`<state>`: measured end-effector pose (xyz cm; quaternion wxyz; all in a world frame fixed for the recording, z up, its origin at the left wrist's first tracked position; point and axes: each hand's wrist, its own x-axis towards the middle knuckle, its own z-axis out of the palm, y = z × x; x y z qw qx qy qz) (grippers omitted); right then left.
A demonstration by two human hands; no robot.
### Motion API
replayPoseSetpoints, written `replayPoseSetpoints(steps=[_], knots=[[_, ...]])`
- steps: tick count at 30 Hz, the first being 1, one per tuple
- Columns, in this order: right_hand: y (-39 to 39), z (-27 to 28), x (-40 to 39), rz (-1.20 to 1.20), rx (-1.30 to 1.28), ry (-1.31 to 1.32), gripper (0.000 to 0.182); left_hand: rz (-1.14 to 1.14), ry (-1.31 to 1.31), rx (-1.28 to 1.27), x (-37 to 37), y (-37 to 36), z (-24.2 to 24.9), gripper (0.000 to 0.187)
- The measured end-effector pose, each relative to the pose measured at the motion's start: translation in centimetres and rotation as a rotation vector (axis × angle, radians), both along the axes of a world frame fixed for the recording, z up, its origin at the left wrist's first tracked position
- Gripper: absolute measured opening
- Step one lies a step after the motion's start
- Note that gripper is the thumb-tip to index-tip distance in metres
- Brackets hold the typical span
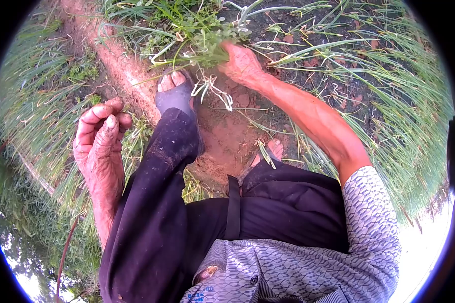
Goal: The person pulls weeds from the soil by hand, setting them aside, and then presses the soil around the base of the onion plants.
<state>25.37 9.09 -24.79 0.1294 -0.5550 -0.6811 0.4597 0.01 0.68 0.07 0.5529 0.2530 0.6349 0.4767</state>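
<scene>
My right hand (pixel 241 64) reaches out to the ground ahead, its fingers closed on a bunch of green weeds (pixel 211 54), slightly blurred. Low leafy weeds (pixel 184 22) grow thickly around and beyond it. Pale, dried stalks (pixel 212 92) dangle just below the bunch. Off to the left, my left hand (pixel 105 129) is raised beside my knee, fingers curled in and thumb folded against them, with nothing showing between them. Soil marks its skin.
Rows of thin green onion-like plants (pixel 399 86) spread to the right, with more plants (pixel 40 96) at the left. A bare soil ridge (pixel 119 60) runs past my sandalled foot (pixel 174 93). My other foot (pixel 274 150) is lower right, by a loose plant sprig (pixel 266 154).
</scene>
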Motion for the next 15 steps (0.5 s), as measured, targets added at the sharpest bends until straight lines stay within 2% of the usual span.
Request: replayPoseSetpoints(steps=[4,8,9,12,13,15], knots=[[0.3,1.9,-2.3,-0.090,0.088,-0.237,0.050,0.016,0.000,0.008,-0.2,-0.3,-0.1,0.020],[1.0,-0.8,-2.7,-0.024,0.185,-0.266,0.021,0.021,-0.004,0.013,-0.4,-0.4,-0.2,0.020],[1.2,-1.7,-3.0,-0.061,0.291,-0.269,0.016,0.023,-0.002,0.015,-0.6,-0.4,-0.2,0.019],[1.8,-2.8,-1.0,0.150,0.326,-0.172,0.013,0.034,-0.005,0.007,-0.8,-0.5,-0.3,0.019],[1.1,-3.7,-0.9,-0.098,0.132,0.234,0.007,0.030,-0.007,0.008,-0.9,-0.5,-0.4,0.019],[1.1,-9.0,0.5,-0.059,0.186,0.119,0.017,0.023,-0.005,0.010,-1.0,-0.4,-0.4,0.019]])
